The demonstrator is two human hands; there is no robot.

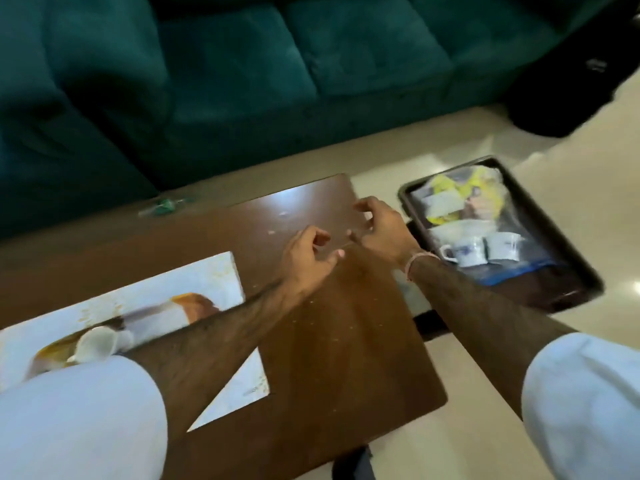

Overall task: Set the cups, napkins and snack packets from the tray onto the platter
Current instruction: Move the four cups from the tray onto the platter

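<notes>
A dark tray (pixel 557 221) sits low to the right of the table, on the pale floor. It holds two white cups with blue print (pixel 467 253), yellow snack packets (pixel 483 187) and white napkins (pixel 445 233). On the table's left lies the white rectangular platter (pixel 211 282), with one white cup (pixel 94 345) tipped on it beside my left forearm. My left hand (pixel 306 258) and right hand (pixel 382 230) meet over the middle of the table. Both pinch a thin clear piece of plastic (pixel 337 230) that is blurred.
The brown wooden table (pixel 346 341) ends just left of the tray. A teal sofa (pixel 242 64) runs along the far side. A small green wrapper (pixel 162 204) lies on the far table edge. A black bag (pixel 571 98) stands at the upper right.
</notes>
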